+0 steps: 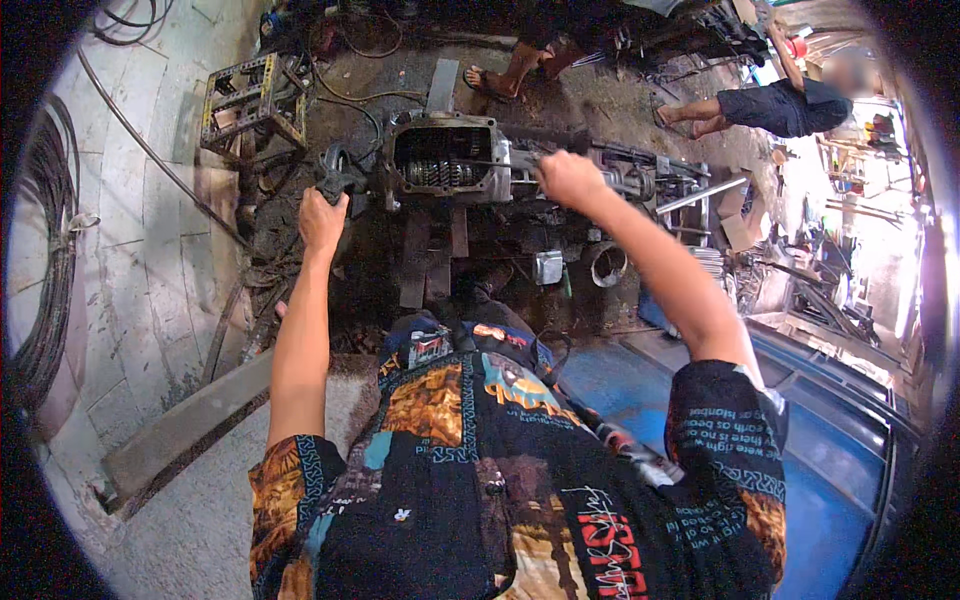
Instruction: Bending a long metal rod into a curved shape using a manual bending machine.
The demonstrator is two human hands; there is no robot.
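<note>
While your left hand (322, 220) has its fingers round a dark part (340, 180) left of the open gearbox (500, 172), your right hand (570, 180) is a fist (any hold is hidden); this looks like gearbox work, probably calling next for steady bracing.

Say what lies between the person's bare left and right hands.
In the head view, mainly an open-topped grey metal gearbox housing, toothed metal gears showing inside.

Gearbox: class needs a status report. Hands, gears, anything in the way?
Left hand at dark object. Right hand closed, grip unclear. Gearbox open, gears showing. Same hand blocks part of view.
</note>
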